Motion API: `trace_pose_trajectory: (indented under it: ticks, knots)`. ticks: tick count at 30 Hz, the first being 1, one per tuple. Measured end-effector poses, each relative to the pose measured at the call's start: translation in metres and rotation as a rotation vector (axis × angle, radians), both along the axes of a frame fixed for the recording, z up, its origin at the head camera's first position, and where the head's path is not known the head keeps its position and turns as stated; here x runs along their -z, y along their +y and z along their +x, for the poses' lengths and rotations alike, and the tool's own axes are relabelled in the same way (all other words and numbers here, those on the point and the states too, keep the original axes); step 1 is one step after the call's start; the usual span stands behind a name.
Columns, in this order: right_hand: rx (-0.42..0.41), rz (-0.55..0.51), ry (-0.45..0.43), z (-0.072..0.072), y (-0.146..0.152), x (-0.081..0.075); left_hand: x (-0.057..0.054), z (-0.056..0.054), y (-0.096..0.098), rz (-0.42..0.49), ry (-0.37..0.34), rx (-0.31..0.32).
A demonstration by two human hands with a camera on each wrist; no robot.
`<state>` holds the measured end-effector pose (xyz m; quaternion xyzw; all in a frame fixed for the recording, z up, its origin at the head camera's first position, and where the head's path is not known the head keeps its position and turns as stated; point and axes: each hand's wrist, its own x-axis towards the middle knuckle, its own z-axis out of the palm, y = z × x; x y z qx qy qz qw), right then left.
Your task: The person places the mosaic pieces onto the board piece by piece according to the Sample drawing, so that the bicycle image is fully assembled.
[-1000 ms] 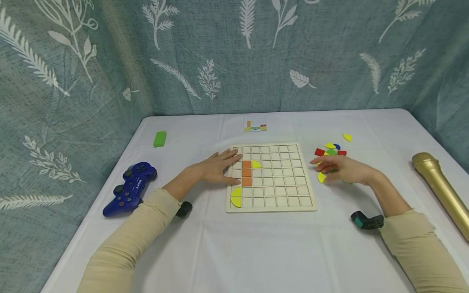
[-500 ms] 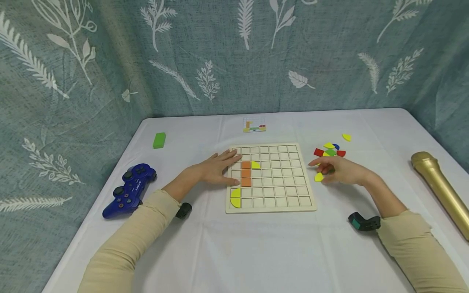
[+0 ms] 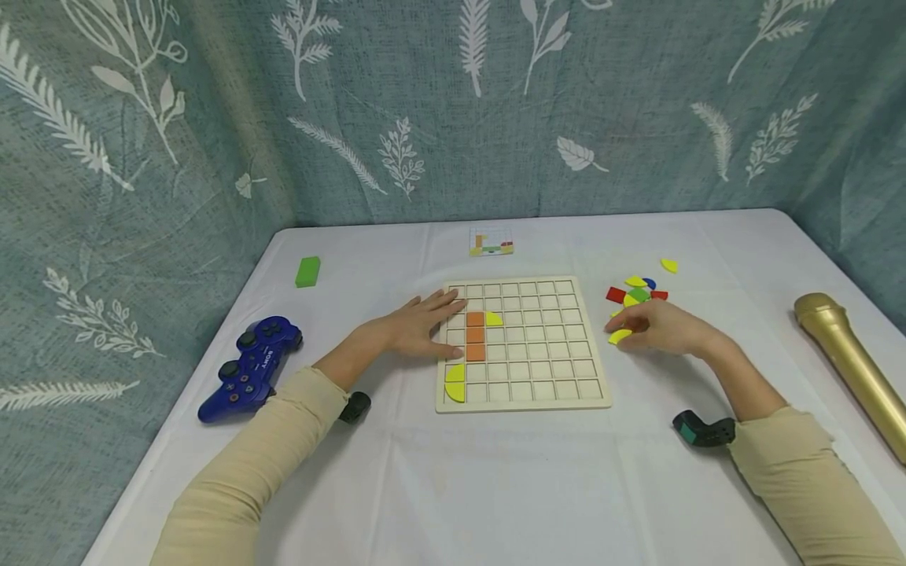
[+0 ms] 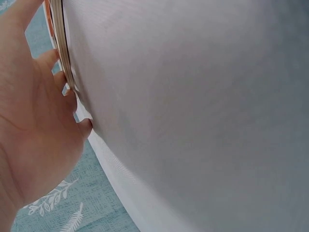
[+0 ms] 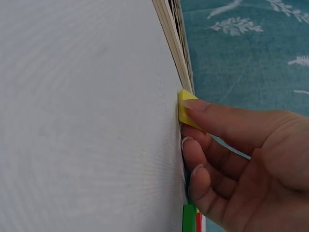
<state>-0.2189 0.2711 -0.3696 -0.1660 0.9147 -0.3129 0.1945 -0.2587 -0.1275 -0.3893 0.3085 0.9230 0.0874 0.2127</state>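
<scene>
My left hand [image 3: 418, 326] rests with spread fingers on the left edge of a wooden grid board [image 3: 524, 368]. Set in the board are orange squares [image 3: 476, 336], a yellow quarter-circle [image 3: 493, 318] and yellow curved pieces [image 3: 455, 384] at the lower left. To the right of the board, my right hand [image 3: 658, 328] pinches a yellow quarter-circle block [image 3: 619, 336] between thumb and index finger, tilted up off the cloth. In the right wrist view the thumb lies on that yellow block [image 5: 183, 107], and the other fingers are curled.
Beyond the right hand lie loose pieces: a red block [image 3: 616, 295], a green one [image 3: 638, 295], a blue one [image 3: 650, 284] and several yellow ones. A pattern card [image 3: 491, 242] lies behind the board. A blue game controller [image 3: 252, 368], green block [image 3: 307, 271] and gold microphone [image 3: 849, 365] flank it.
My right hand has shifted slightly left, and its thumb and index finger have closed on the yellow block, which now tilts up. My left hand stays on the board.
</scene>
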Motion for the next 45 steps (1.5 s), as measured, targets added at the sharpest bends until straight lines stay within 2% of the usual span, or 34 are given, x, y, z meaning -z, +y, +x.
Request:
trace_pose_trajectory:
  ticks: [3,12,15,25,35,45]
  knots:
    - [0.048,0.0,-0.023,-0.001,0.001,0.0,0.001,0.0,0.0,-0.001,-0.001,-0.002]
    - [0.189,-0.153,-0.136,-0.003,-0.001,-0.004,0.001,-0.001,0.0,0.008,-0.004,-0.001]
    - [0.201,-0.175,-0.164,-0.004,-0.002,-0.004,0.001,-0.001,0.0,0.002,-0.005,-0.005]
    - [0.184,-0.203,-0.216,-0.003,-0.011,-0.001,0.0,0.0,0.0,0.002,-0.005,-0.005]
    - [0.115,-0.269,-0.249,0.001,-0.027,0.001,-0.001,-0.001,0.0,-0.011,-0.011,-0.008]
    - [-0.013,-0.323,-0.334,0.003,-0.056,0.004,0.0,-0.002,-0.001,0.003,-0.014,-0.001]
